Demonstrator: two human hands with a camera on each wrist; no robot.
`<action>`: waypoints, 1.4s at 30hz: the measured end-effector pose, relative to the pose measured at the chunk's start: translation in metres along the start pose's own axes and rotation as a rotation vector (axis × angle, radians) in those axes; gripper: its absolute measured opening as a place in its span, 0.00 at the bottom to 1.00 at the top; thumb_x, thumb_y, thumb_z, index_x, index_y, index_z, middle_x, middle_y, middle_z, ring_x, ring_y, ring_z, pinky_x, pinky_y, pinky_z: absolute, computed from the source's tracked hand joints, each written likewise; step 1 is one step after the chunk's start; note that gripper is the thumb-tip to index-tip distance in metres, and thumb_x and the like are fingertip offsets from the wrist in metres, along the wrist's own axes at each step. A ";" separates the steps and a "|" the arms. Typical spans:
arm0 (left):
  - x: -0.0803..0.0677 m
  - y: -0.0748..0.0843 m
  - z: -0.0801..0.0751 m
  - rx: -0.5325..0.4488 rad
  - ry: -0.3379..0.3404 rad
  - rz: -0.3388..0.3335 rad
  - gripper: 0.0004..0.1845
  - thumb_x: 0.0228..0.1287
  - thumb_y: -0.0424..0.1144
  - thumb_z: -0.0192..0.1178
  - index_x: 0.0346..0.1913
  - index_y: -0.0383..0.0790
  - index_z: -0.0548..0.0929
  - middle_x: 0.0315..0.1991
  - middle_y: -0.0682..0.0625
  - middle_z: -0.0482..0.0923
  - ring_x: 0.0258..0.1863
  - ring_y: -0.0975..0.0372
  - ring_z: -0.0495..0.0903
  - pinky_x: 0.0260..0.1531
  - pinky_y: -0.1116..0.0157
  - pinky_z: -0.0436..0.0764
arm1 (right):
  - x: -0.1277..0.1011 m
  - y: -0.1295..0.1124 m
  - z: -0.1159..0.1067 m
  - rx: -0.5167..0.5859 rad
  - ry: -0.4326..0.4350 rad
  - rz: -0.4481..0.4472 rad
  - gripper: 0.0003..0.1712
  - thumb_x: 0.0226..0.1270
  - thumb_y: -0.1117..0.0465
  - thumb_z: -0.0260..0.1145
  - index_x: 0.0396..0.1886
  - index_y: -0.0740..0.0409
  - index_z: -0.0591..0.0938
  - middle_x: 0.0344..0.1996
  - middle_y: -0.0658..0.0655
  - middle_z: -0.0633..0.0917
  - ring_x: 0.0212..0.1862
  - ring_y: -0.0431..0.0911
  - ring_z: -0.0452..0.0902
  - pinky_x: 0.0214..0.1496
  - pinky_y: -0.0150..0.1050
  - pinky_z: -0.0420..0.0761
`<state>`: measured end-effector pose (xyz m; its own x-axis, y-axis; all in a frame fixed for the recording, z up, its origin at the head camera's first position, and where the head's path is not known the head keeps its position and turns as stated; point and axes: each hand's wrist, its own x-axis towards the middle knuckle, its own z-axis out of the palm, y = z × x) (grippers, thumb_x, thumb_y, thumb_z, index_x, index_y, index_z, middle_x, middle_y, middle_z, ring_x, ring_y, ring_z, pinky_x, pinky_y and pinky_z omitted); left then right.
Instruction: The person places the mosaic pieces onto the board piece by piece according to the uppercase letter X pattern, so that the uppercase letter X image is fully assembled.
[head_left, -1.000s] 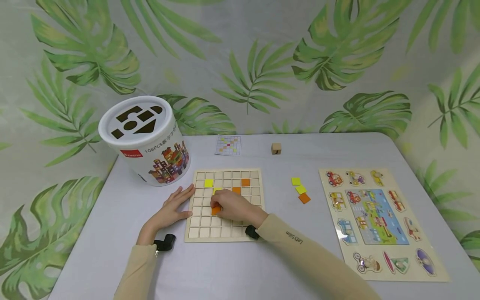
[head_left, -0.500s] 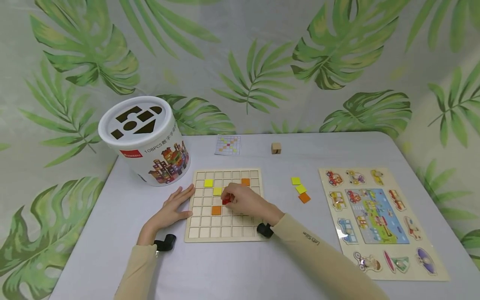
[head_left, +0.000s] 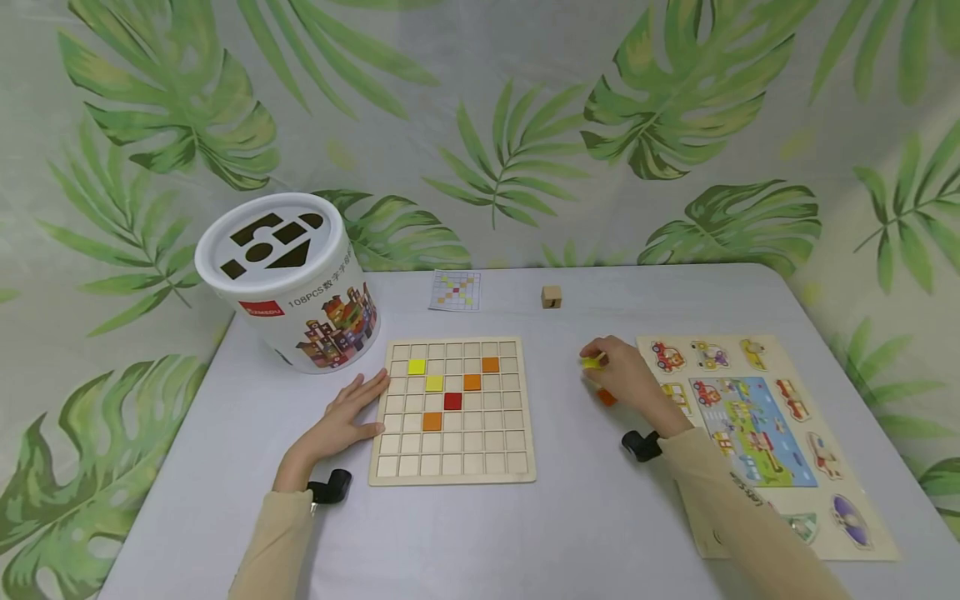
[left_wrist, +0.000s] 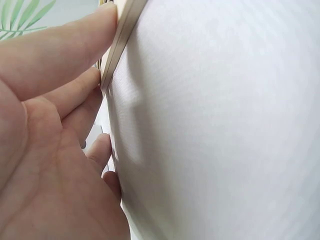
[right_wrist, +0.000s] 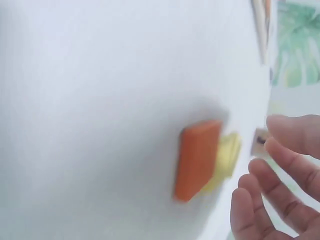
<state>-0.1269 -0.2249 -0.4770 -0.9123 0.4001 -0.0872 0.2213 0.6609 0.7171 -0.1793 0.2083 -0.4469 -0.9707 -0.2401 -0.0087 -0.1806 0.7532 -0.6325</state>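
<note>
left hand (head_left: 341, 421): it lies flat on the table (head_left: 570, 517), fingers straight and loose, holding nothing. the fingertips (left_wrist: 107, 15) touch the left edge of the wooden grid board (head_left: 453, 472).
right hand (head_left: 626, 377): it is over the small loose tiles to the right of the board. in the wrist view the fingers (right_wrist: 277, 170) are a bit bent and nothing is between them. in the head view the fingertips are right at the yellow tile (head_left: 591, 362). i cannot tell if they pinch it or only touch it.
loose tiles: the yellow tile peeks out at the fingertips. an orange tile (head_left: 606, 397) lies just under the hand, and in the wrist view it partly covers another yellow tile (right_wrist: 226, 155).
grid board: it lies flat in the middle of the table. on it are two yellow squares (head_left: 417, 366), three orange squares (head_left: 491, 364) and one red square (head_left: 452, 401).
bucket (head_left: 288, 279): a big white tub with shape holes in the lid, behind the left hand.
picture puzzle (head_left: 757, 433): a board with cars and animals, on the right. the right arm lies across it.
far back: a small pattern card (head_left: 455, 291) and a little wooden cube (head_left: 552, 297).
</note>
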 end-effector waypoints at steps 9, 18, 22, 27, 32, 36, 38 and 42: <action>0.000 -0.002 -0.001 0.007 -0.008 0.004 0.39 0.56 0.41 0.61 0.69 0.41 0.55 0.70 0.49 0.46 0.68 0.48 0.36 0.61 0.44 0.36 | 0.011 0.013 0.005 -0.106 0.002 0.014 0.14 0.53 0.62 0.67 0.39 0.63 0.79 0.35 0.60 0.74 0.37 0.51 0.71 0.38 0.44 0.74; 0.001 0.000 -0.001 -0.001 -0.006 -0.003 0.39 0.56 0.39 0.61 0.69 0.41 0.55 0.70 0.49 0.46 0.68 0.48 0.36 0.62 0.46 0.34 | 0.024 0.009 0.012 -0.148 0.018 -0.010 0.10 0.51 0.67 0.65 0.35 0.63 0.76 0.33 0.60 0.73 0.33 0.51 0.69 0.38 0.45 0.73; 0.000 0.000 -0.001 -0.002 -0.007 -0.007 0.39 0.56 0.39 0.61 0.69 0.41 0.55 0.70 0.49 0.46 0.68 0.48 0.36 0.62 0.45 0.34 | 0.025 0.003 0.017 -0.106 0.020 -0.046 0.12 0.50 0.68 0.65 0.37 0.63 0.76 0.34 0.59 0.74 0.35 0.50 0.69 0.38 0.44 0.72; -0.001 0.000 -0.001 0.003 -0.009 -0.004 0.39 0.56 0.39 0.61 0.69 0.40 0.55 0.70 0.48 0.46 0.68 0.48 0.36 0.62 0.46 0.34 | 0.021 -0.019 0.032 -0.005 -0.040 -0.119 0.14 0.49 0.71 0.66 0.38 0.61 0.78 0.36 0.56 0.74 0.37 0.48 0.70 0.38 0.40 0.74; -0.001 0.001 -0.001 0.002 -0.007 -0.020 0.39 0.56 0.38 0.60 0.69 0.41 0.55 0.70 0.49 0.46 0.68 0.48 0.35 0.61 0.45 0.34 | 0.010 -0.050 0.052 0.044 -0.157 -0.259 0.14 0.49 0.71 0.65 0.37 0.57 0.79 0.38 0.54 0.72 0.38 0.47 0.70 0.40 0.37 0.74; 0.000 0.001 -0.001 -0.002 -0.006 -0.023 0.39 0.56 0.37 0.61 0.69 0.41 0.55 0.70 0.49 0.46 0.68 0.48 0.35 0.61 0.45 0.34 | 0.004 -0.072 0.070 0.040 -0.256 -0.350 0.14 0.50 0.70 0.64 0.37 0.53 0.79 0.38 0.49 0.73 0.38 0.43 0.69 0.40 0.34 0.73; 0.000 0.001 -0.001 -0.003 -0.006 -0.016 0.39 0.56 0.37 0.61 0.69 0.41 0.55 0.70 0.49 0.46 0.68 0.48 0.35 0.61 0.45 0.34 | 0.002 -0.082 0.078 0.032 -0.295 -0.394 0.14 0.50 0.70 0.63 0.37 0.52 0.79 0.38 0.47 0.73 0.37 0.41 0.68 0.40 0.33 0.73; 0.000 0.000 -0.001 -0.002 -0.002 -0.003 0.39 0.55 0.36 0.61 0.68 0.40 0.55 0.70 0.48 0.46 0.68 0.48 0.36 0.61 0.45 0.35 | -0.002 -0.096 0.089 0.022 -0.347 -0.455 0.15 0.49 0.72 0.61 0.36 0.53 0.80 0.38 0.46 0.74 0.38 0.41 0.69 0.41 0.31 0.73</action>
<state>-0.1270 -0.2255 -0.4760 -0.9124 0.3991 -0.0910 0.2174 0.6607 0.7185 -0.1461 0.0819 -0.4551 -0.6865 -0.7269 0.0163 -0.5610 0.5153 -0.6478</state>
